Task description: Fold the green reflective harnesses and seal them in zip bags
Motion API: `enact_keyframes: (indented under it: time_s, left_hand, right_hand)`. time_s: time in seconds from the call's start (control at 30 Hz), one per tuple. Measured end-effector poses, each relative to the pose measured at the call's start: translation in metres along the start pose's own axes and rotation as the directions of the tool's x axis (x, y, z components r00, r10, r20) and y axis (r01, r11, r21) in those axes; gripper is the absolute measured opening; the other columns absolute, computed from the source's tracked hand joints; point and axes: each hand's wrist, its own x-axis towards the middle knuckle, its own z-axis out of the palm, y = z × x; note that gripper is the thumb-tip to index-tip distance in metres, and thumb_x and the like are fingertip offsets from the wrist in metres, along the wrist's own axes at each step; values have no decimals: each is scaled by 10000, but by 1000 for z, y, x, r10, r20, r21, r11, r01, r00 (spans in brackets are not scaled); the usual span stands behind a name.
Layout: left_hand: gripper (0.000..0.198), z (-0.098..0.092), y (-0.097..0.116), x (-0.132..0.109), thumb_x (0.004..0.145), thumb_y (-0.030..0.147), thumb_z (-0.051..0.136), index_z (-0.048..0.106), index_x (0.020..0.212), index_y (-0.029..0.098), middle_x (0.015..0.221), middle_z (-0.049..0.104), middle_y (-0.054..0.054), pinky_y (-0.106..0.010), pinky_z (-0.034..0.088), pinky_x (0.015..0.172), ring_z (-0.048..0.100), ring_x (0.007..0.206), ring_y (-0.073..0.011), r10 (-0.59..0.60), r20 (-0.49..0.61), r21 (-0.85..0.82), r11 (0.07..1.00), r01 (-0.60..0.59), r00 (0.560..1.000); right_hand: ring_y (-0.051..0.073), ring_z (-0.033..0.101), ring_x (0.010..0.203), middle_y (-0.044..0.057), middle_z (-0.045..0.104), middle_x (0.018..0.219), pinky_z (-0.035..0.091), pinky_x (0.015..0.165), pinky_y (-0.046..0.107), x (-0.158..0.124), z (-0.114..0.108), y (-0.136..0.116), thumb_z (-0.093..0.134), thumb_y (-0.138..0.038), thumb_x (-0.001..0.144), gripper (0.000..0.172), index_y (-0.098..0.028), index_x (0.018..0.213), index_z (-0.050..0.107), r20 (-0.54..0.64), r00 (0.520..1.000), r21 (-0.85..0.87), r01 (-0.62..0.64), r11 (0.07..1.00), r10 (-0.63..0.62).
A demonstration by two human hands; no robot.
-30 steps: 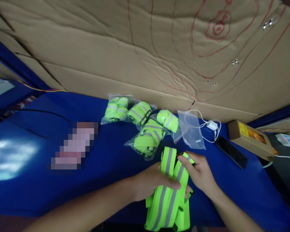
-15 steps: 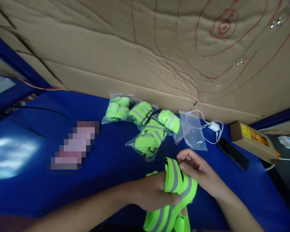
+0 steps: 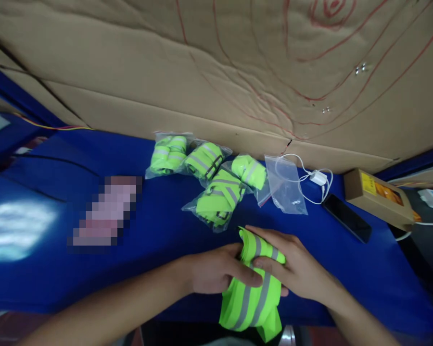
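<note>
A bunched neon-yellow reflective strap [image 3: 254, 293] with grey stripes is held between both hands near the table's front edge. My left hand [image 3: 223, 271] grips it from the left, thumb across the front. On its right side my right hand [image 3: 292, 262] is wrapped round the upper folds, thumb pressed on the band. A loose end hangs below the hands. Beyond them lie several clear bags of rolled reflective straps, among them a nearer bag [image 3: 220, 199] and a bag at the left [image 3: 169, 154]. An unfilled clear zip bag [image 3: 286, 185] lies to their right.
A white charger with its cable [image 3: 318, 178], a black phone [image 3: 347, 217] and a cardboard box [image 3: 378, 197] lie at the right. A blurred-out pink item [image 3: 106, 211] is on the blue table at the left. A cardboard wall [image 3: 130, 72] rises behind.
My right hand has closed onto the strap, pressing its upper loops flatter and more together. My left hand has shifted slightly left. The camera view has tilted down a little.
</note>
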Motion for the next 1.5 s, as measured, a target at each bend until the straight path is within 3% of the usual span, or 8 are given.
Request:
enact_keyframes:
  time_s: [0.17, 0.33, 0.53, 0.67, 0.93, 1.2, 1.4, 1.5]
  left_hand:
    - [787, 10, 3, -14, 616, 461, 917, 660, 1307, 185, 1278, 694, -132, -498, 453, 1081, 577, 1324, -366, -67, 182, -114, 990, 88, 981]
    - [572, 18, 17, -19, 733, 471, 850, 722, 1227, 214, 1099, 755, -58, -351, 550, 902, 685, 1077, -281, -75, 0, 287, 955, 72, 997]
    - [423, 6, 23, -11, 920, 471, 654, 750, 1201, 171, 1190, 760, -112, -316, 558, 839, 710, 1024, -249, 58, -15, 524, 851, -41, 998]
    - [356, 0, 25, -10, 839, 397, 752, 767, 1115, 172, 1084, 791, -100, -319, 584, 807, 739, 989, -251, -21, -36, 522, 852, 37, 999]
    - [386, -1, 19, -6, 782, 425, 803, 760, 1063, 165, 1022, 775, -67, -325, 568, 816, 716, 945, -238, 1, -80, 374, 927, 29, 997]
    - [313, 1, 13, -6, 844, 454, 725, 700, 961, 166, 910, 694, -33, -315, 522, 796, 642, 849, -189, 136, -139, 396, 915, -70, 981]
    - [291, -5, 22, -7, 914, 434, 628, 706, 895, 154, 850, 684, -28, -281, 490, 758, 625, 822, -185, 175, -56, 614, 782, -104, 983]
    - [286, -4, 18, -5, 876, 420, 683, 734, 942, 147, 919, 730, -60, -313, 519, 798, 673, 876, -223, 119, -95, 515, 856, -53, 988]
  right_hand:
    - [214, 748, 952, 34, 767, 1110, 621, 808, 299, -5, -8, -1, 619, -397, 981, 418, -272, 1380, 621, -113, 993, 186, -12, 982, 33]
    - [112, 578, 456, -24, 653, 626, 452, 415, 203, -6, -5, -1, 611, -447, 979, 283, -195, 1059, 711, -206, 963, 271, -113, 956, 172]
    - [127, 569, 444, -5, 631, 567, 438, 426, 224, 4, -3, -3, 534, -562, 991, 477, -180, 713, 601, -117, 948, 450, -214, 867, 295]
    - [108, 525, 514, -19, 564, 564, 427, 481, 208, 3, -6, 0, 593, -543, 966, 485, -172, 654, 588, -257, 935, 300, -164, 940, 246]
    - [184, 699, 690, 23, 743, 836, 562, 597, 252, 5, -15, 18, 647, -574, 924, 384, -234, 1091, 711, -150, 901, 560, -263, 786, 408]
    - [247, 681, 1175, 74, 726, 1259, 544, 1037, 405, 15, -3, 23, 472, -502, 1041, 398, -251, 1216, 726, -119, 985, 293, -85, 952, 124]
    - [295, 616, 1298, 82, 615, 1449, 541, 1072, 436, 6, 2, 10, 664, -514, 935, 616, -271, 1483, 521, 2, 999, 196, -54, 979, 54]
    - [287, 670, 1203, 80, 665, 1362, 586, 1003, 421, 6, 8, 5, 676, -461, 934, 572, -269, 1456, 540, -52, 995, 139, -77, 987, 85]
